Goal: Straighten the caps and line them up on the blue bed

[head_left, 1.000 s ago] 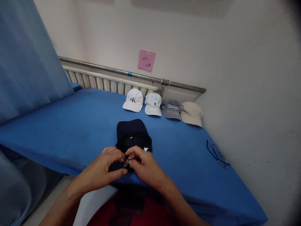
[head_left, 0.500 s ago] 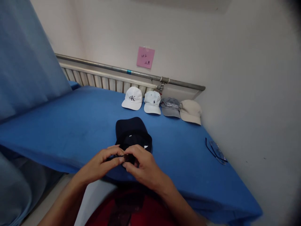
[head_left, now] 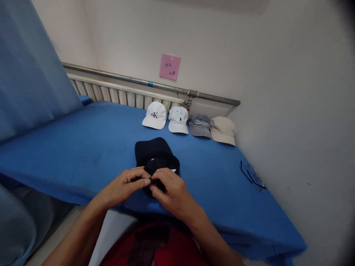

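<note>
A black baseball cap (head_left: 154,148) rests on the blue-covered bed (head_left: 94,147) in front of me, its inside turned up toward me and its brim pointing away. Small white labels show inside it. My left hand (head_left: 129,184) pinches the cap's rear strap from the left, thumb against fingertips. From the other side my right hand (head_left: 173,190) grips the same strap close to the buckle. The fingertips of both hands nearly meet, and they partly hide the strap and buckle.
Along the wall side stand a white cap (head_left: 155,115), a pale cap (head_left: 178,120), a grey cap (head_left: 199,125) and a beige cap (head_left: 223,130). Eyeglasses (head_left: 253,177) lie at the right edge. A radiator (head_left: 111,92) and a metal pipe (head_left: 124,77) run behind; a blue curtain (head_left: 33,66) hangs left.
Both hands have shifted slightly right and up along the cap's rear strap, with fingertips still pinched on it. The other caps have not moved on the bed.
</note>
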Demonstrator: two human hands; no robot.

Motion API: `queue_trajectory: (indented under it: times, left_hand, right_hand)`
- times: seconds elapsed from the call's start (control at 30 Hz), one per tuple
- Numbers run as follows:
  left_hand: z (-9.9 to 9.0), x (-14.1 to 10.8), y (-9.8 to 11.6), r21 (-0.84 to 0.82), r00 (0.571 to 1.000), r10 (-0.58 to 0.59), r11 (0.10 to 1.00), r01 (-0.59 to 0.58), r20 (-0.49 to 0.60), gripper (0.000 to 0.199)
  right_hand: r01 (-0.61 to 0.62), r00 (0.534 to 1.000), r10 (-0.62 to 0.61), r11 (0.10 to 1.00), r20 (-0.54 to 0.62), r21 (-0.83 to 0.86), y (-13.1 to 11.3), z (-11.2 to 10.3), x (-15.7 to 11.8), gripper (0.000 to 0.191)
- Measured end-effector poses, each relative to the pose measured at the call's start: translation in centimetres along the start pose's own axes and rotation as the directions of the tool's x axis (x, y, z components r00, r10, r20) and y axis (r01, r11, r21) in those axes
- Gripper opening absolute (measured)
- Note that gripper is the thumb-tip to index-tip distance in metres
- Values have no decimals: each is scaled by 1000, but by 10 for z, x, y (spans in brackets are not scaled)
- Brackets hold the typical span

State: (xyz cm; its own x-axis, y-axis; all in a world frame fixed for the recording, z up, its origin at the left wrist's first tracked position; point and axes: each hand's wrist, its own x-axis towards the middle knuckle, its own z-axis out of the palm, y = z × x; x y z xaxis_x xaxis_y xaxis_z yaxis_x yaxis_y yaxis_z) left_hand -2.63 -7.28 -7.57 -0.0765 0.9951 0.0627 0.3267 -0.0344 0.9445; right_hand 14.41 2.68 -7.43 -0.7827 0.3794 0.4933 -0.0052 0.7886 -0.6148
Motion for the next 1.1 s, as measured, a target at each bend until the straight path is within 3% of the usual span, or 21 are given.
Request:
queue_trajectory:
  times: [0.13,0.33,0.53,0.8,0.93,1.1]
  left_hand:
    - [-2,2,1,9,999,-47,999,47,13,29]
    - [-9,7,8,46,988,-103,993,109,-112,41]
    - [-10,16,4,147,991,-111,984,99,79,31]
    - [-9,14,-3,84,986,-111,991,100,127,21]
    - [-8,12,-2,92,984,-115,990,103,137,21]
    - [-7,12,-2,134,979,-141,983,121,145,36]
  right_hand:
    - [-56,998,56,998,-1,11,3,0,-2,12]
    - [-225,974,221,971,57,78,4,-2,-2,13]
    - [-301,952,288,943,107,139,6,0,-1,14]
    - [-466,875,394,843,283,267,6,-3,0,28]
    - [-498,854,406,818,325,287,8,-6,-1,21]
    - [-499,852,401,816,337,292,7,-8,0,8]
